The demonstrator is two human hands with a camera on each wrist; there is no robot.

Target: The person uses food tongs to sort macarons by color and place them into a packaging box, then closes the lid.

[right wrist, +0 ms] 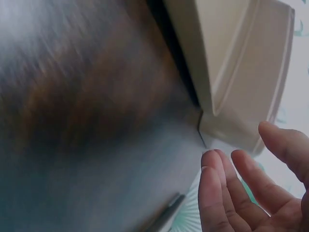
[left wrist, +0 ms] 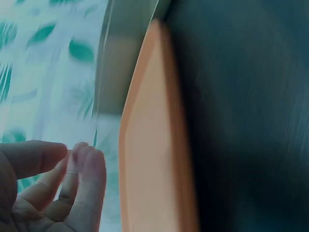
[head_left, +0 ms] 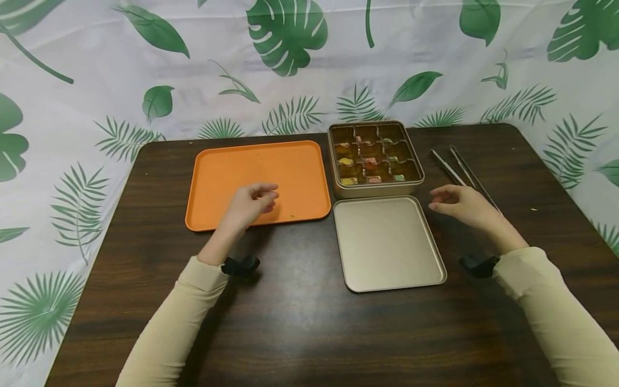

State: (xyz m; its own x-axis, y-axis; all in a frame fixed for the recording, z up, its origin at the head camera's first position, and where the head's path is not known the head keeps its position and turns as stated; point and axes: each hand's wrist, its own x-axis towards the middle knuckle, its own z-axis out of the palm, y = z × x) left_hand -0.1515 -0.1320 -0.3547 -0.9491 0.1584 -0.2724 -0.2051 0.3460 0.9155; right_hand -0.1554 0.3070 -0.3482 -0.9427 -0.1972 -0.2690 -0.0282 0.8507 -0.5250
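Over the right part of an orange tray (head_left: 256, 166) is my left hand (head_left: 250, 204), its fingers loosely bent and nothing held in them. My right hand (head_left: 461, 204) hangs near the front right corner of a gold tin (head_left: 379, 191), also holding nothing, with thumb and fingers apart in the right wrist view. A brown divided insert (head_left: 365, 134) fills the tin, with small yellow, red and green pieces in several compartments. In front of the tin a flat gold lid (head_left: 389, 244) lies on the table. Metal tongs (head_left: 466, 169) lie just beyond the right hand, partly hidden by it.
Everything stands on a dark wood-grain table (head_left: 309, 333). A white cloth (head_left: 203, 70) with green leaf prints hangs behind the table's back edge and beside it. Each wrist wears a black camera, and the orange tray's right edge lies close to the tin.
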